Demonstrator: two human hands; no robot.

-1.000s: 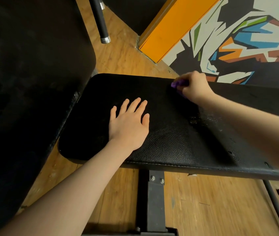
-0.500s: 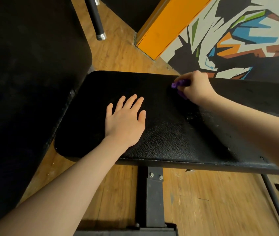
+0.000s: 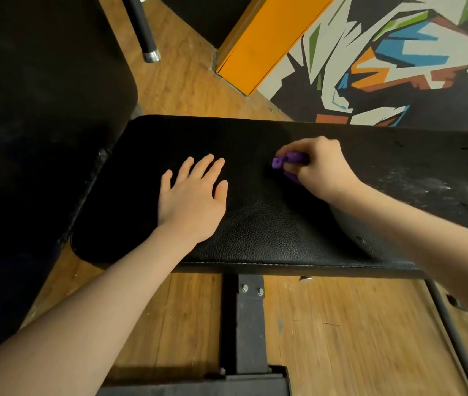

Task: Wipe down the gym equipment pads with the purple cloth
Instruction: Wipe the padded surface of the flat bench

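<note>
A black leather bench pad (image 3: pixel 261 232) lies across the middle of the head view. My left hand (image 3: pixel 192 198) rests flat on it, fingers straight and spread, left of centre. My right hand (image 3: pixel 318 167) grips a bunched purple cloth (image 3: pixel 287 162) and holds it down on the pad's middle. Most of the cloth is hidden under my fingers. Pale dusty marks (image 3: pixel 427 187) show on the pad to the right of my right hand.
A second large black pad (image 3: pixel 32 124) fills the left side, close to the bench's left end. Under the bench are a black metal frame post (image 3: pixel 248 324) and a wooden floor (image 3: pixel 355 338). Behind stand an orange panel (image 3: pixel 264 38), a painted wall (image 3: pixel 398 58) and a black bar (image 3: pixel 141 27).
My right hand has drawn the purple cloth from the pad's far edge toward me and the middle. My left hand stays flat in the same spot.
</note>
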